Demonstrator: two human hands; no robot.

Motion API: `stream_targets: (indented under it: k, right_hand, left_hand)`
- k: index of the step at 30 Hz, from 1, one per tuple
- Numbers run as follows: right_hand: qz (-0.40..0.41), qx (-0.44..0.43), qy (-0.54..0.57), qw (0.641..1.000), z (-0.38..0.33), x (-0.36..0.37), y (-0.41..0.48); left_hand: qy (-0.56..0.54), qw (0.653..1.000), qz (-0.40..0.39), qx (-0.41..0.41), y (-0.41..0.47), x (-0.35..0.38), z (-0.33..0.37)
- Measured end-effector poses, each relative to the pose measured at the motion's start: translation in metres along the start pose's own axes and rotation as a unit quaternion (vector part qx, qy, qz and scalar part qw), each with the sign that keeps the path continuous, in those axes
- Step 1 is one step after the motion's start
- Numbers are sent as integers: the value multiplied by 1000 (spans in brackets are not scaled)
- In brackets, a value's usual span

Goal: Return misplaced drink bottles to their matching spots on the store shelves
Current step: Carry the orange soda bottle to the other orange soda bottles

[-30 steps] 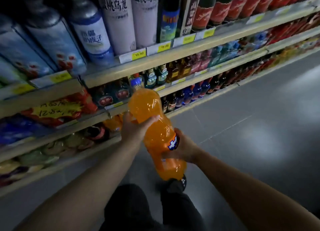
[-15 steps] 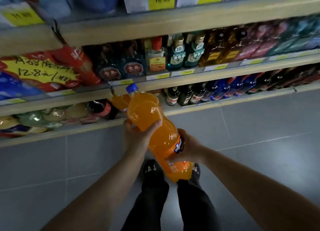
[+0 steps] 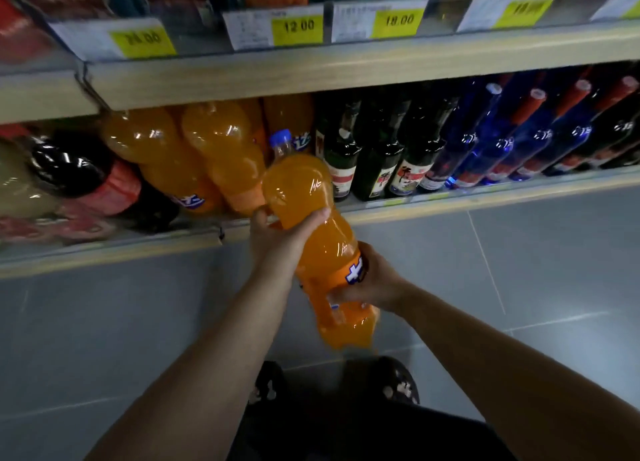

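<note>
Obs.: large orange soda bottle (image 3: 311, 215), clear plastic, filled with bright orange liquid. Blue screw cap (image 3: 280, 139). Bulbous shoulder, pinched waist, orange label band (image 3: 355, 273) with white-and-blue lettering, only partly readable. Highlights glint on the shoulder.

Position: bottle is held in the air in front of the lowest shelf (image 3: 485, 194), tilted, with its cap toward the shelf and its base toward the person, above the grey tiled floor (image 3: 104, 322). The cap sits just before the row of matching orange bottles (image 3: 214, 149) lying on that shelf; whether they touch, I cannot tell.

Hands: left hand (image 3: 277, 242) is wrapped round the waist below the shoulder, thumb across the top. Right hand (image 3: 379, 282) grips the lower body at the label, fingers curled underneath.

Surroundings: dark green glass bottles (image 3: 377, 159) stand just right of the orange row, then blue glass bottles (image 3: 491, 138) with red-orange necks. A cola bottle (image 3: 76, 170) lies to the left. Yellow price tags (image 3: 298, 28) front the shelf above. Dark shoes (image 3: 398, 381) show below.
</note>
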State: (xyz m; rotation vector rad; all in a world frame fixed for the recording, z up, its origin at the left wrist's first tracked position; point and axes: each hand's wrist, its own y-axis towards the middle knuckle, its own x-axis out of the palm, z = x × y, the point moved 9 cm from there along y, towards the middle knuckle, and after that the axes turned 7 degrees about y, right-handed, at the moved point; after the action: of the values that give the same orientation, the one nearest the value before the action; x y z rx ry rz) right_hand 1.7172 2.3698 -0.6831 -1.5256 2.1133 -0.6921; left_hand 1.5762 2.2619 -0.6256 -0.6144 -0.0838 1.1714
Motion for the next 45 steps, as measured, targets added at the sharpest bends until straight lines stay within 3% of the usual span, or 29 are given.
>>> stream_targets:
  k: [8, 13, 18, 28, 33, 45]
  right_hand:
    - [132, -171, 46, 975, -18, -30, 76]
    - [176, -235, 17, 956, -47, -36, 86]
    - [186, -263, -19, 946, -63, -30, 90]
    - [233, -306, -86, 919, -95, -36, 102]
    - [294, -319, -117, 894, -105, -35, 113]
    - [367, -324, -100, 866, -95, -27, 131]
  left_hand:
    - [-4, 991, -95, 92, 74, 39, 27]
    - [100, 973, -183, 102, 85, 50, 22]
    - [82, 977, -124, 156, 91, 36, 33]
    - [118, 977, 12, 175, 114, 21, 46]
    - [130, 970, 71, 195, 128, 13, 51]
    - [107, 957, 99, 249, 132, 18, 47]
